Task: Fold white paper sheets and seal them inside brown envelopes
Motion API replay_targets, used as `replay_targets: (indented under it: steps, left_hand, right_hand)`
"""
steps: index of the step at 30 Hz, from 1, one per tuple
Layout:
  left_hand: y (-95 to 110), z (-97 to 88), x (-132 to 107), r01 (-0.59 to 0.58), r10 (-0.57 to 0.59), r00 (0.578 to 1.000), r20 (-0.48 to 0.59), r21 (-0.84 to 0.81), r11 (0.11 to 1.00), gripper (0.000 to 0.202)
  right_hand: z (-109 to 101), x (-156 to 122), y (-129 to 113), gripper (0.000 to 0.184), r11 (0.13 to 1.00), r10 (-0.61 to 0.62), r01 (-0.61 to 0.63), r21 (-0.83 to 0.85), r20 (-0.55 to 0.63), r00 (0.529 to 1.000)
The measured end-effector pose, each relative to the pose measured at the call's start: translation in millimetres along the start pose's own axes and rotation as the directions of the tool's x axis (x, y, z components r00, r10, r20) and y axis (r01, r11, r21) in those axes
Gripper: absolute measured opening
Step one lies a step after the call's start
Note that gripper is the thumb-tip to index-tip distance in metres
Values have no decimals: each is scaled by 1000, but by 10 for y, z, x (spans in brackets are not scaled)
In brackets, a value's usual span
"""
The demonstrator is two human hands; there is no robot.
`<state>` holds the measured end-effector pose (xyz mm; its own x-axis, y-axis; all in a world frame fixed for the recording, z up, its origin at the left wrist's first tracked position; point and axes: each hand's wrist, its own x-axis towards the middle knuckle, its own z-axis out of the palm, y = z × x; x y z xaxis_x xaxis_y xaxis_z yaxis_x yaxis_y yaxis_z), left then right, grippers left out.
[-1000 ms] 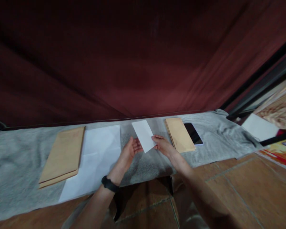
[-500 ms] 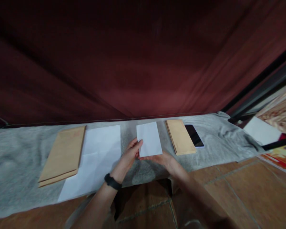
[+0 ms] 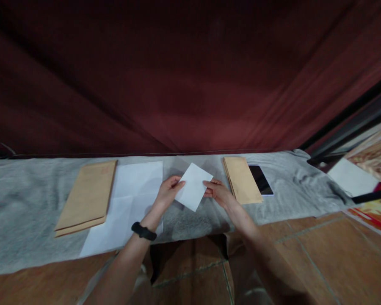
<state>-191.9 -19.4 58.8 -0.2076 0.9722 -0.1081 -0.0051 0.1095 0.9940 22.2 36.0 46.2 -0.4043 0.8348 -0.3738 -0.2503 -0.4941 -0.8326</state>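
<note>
Between my two hands a folded white sheet of paper [image 3: 194, 187] is held up over the grey cloth, turned so a corner points away from me. My left hand [image 3: 169, 189] pinches its left edge, thumb on top. On the opposite edge my right hand [image 3: 218, 191] grips with the thumb above and fingers beneath. Larger white paper sheets [image 3: 136, 199] lie flat to the left, partly under a stack of brown envelopes [image 3: 87, 195]. More brown envelopes [image 3: 244, 180] rest just right of my right hand.
A dark-screened tablet or phone [image 3: 260, 180] sits partly under the right envelopes. Grey cloth [image 3: 298, 182] covers the long surface, backed by a dark red curtain [image 3: 190, 106]. Tiled floor [image 3: 307, 250] shows in front. At far right are a dark frame bar and a white panel [image 3: 352, 176].
The folded paper has been rotated from nearly upright to a diamond angle. My right hand has shifted from beneath its bottom edge to its right side.
</note>
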Motion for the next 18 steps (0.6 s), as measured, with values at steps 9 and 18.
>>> replay_targets:
  steps: [9, 18]
  left_hand:
    - [-80, 109, -63, 239, -239, 970, 34, -281, 930, 52]
    - [-202, -13, 93, -88, 93, 992, -86, 57, 994, 31]
  right_hand:
    - [52, 27, 41, 9, 980, -104, 122, 159, -121, 987]
    - [-120, 4, -112, 24, 994, -63, 55, -95, -73, 995]
